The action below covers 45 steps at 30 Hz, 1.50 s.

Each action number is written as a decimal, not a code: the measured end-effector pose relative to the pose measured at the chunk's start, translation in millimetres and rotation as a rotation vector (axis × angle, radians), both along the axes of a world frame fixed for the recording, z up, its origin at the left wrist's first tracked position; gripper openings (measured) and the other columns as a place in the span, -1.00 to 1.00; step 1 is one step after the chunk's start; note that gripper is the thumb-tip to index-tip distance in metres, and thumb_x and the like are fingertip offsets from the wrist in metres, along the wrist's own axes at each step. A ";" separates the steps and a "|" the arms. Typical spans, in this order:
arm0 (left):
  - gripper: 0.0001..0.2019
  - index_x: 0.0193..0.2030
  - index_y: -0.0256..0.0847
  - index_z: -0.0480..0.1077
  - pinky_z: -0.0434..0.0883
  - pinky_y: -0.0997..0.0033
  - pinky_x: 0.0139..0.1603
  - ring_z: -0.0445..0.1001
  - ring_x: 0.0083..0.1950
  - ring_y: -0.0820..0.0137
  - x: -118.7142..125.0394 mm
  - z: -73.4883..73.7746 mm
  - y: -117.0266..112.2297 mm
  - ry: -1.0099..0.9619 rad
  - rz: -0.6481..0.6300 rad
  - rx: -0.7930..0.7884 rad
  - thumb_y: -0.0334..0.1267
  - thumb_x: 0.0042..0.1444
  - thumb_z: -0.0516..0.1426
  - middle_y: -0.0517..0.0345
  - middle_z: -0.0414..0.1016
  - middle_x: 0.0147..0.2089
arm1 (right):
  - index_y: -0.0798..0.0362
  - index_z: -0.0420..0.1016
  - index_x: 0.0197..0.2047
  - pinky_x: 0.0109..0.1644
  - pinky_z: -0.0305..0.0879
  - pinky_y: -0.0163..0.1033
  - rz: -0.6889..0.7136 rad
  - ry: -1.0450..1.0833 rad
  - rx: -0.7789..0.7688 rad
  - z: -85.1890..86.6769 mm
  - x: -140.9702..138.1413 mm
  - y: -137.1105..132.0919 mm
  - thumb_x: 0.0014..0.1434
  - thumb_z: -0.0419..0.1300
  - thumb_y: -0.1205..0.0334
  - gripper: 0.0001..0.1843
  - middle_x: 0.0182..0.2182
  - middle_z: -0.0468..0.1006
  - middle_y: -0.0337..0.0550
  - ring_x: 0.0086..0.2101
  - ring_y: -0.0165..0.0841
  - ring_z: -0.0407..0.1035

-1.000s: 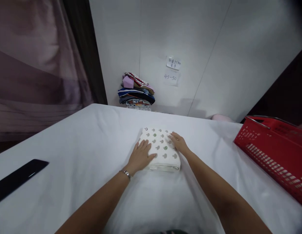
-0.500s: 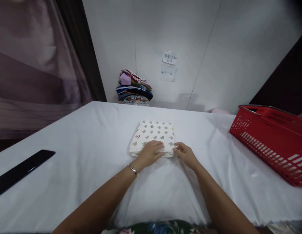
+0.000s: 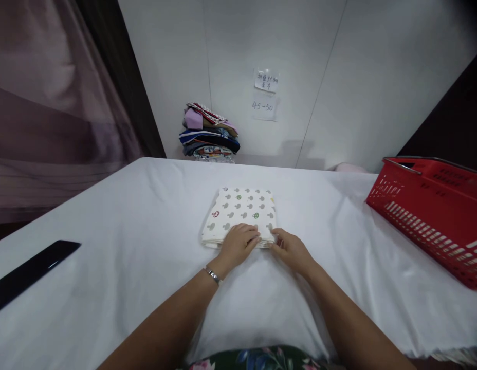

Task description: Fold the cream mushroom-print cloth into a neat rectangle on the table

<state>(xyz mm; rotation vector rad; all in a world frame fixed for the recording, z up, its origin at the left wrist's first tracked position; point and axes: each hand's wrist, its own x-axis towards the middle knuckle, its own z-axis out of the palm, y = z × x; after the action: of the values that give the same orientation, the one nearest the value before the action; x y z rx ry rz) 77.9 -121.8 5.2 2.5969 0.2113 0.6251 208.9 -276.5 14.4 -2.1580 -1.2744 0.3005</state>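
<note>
A folded white cloth [image 3: 242, 208] with grey, red and green mushroom prints lies flat on the white-covered table [image 3: 146, 277], in front of me. My left hand [image 3: 240, 242], a metal band on its wrist, rests with extended fingers on the cloth's near edge. At the near right corner, my right hand [image 3: 292, 251] pinches the layered edge between thumb and fingers. Several fold layers show along the side facing me.
A red plastic basket [image 3: 427, 205] stands on the table at right. At left lies a flat black object [image 3: 34, 272]. A pile of folded clothes [image 3: 209, 133] sits beyond the far edge by the wall, where paper signs [image 3: 265, 95] hang.
My right hand has moved slightly left and closed onto the cloth's near right corner. My left hand stays on the near edge. The camera view has shifted a little.
</note>
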 end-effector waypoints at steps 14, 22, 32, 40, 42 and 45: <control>-0.76 -0.10 -0.09 0.42 0.24 0.22 0.04 0.32 0.01 0.30 4.0 -2.0 -2.1 0.003 0.029 0.000 -0.26 0.06 0.15 0.15 0.42 -0.02 | -0.06 0.37 -0.02 -0.36 0.22 -0.30 0.026 0.254 0.036 3.5 3.3 -2.2 0.05 0.11 0.14 -0.62 -0.44 0.43 -0.31 -0.48 -0.42 0.27; -0.85 -0.19 -0.13 0.45 0.25 0.25 -0.01 0.35 -0.05 0.33 8.3 4.9 -1.9 0.025 0.041 -0.018 -0.25 0.14 0.08 0.16 0.45 -0.12 | -0.06 0.36 -0.01 -0.35 0.22 -0.30 0.033 0.244 0.035 2.1 3.8 -3.0 0.04 0.12 0.19 -0.61 -0.44 0.44 -0.31 -0.47 -0.42 0.29; -0.85 -0.14 -0.14 0.34 0.25 0.24 -0.06 0.31 -0.06 0.31 9.0 12.3 -11.0 0.021 -0.099 0.226 -0.36 0.15 0.04 0.13 0.41 -0.15 | -0.03 0.35 -0.02 -0.33 0.20 -0.31 0.076 0.190 0.063 3.7 3.8 -1.9 0.07 0.11 0.21 -0.64 -0.41 0.45 -0.29 -0.45 -0.42 0.28; -0.84 -0.22 -0.19 0.36 0.25 0.29 -0.16 0.33 -0.18 0.33 14.6 5.8 -5.9 0.034 -0.073 0.316 -0.36 0.22 -0.04 0.13 0.42 -0.27 | -0.02 0.36 -0.03 -0.33 0.19 -0.31 0.062 0.163 0.062 1.1 5.1 -2.0 0.08 0.11 0.19 -0.65 -0.43 0.44 -0.30 -0.45 -0.42 0.28; -0.84 -0.21 -0.19 0.36 0.25 0.31 -0.19 0.33 -0.21 0.34 16.2 5.3 -5.0 0.038 -0.069 0.323 -0.36 0.22 -0.04 0.12 0.41 -0.28 | -0.03 0.36 -0.03 -0.33 0.19 -0.31 0.054 0.158 0.057 1.8 3.9 -1.7 0.09 0.11 0.16 -0.66 -0.44 0.44 -0.31 -0.45 -0.42 0.28; -0.83 -0.23 -0.21 0.35 0.25 0.32 -0.22 0.32 -0.24 0.34 18.1 6.3 -5.3 0.038 -0.055 0.313 -0.37 0.22 -0.06 0.11 0.40 -0.29 | -0.03 0.40 -0.08 -0.32 0.18 -0.31 -0.004 0.105 0.055 2.3 -0.6 0.4 0.12 0.09 0.12 -0.71 -0.44 0.43 -0.30 -0.44 -0.42 0.28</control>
<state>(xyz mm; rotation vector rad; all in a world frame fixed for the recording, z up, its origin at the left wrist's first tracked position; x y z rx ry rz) 96.0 -127.1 11.5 2.9051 0.0566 0.6334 208.3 -276.1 16.7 -2.0706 -1.2057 0.3672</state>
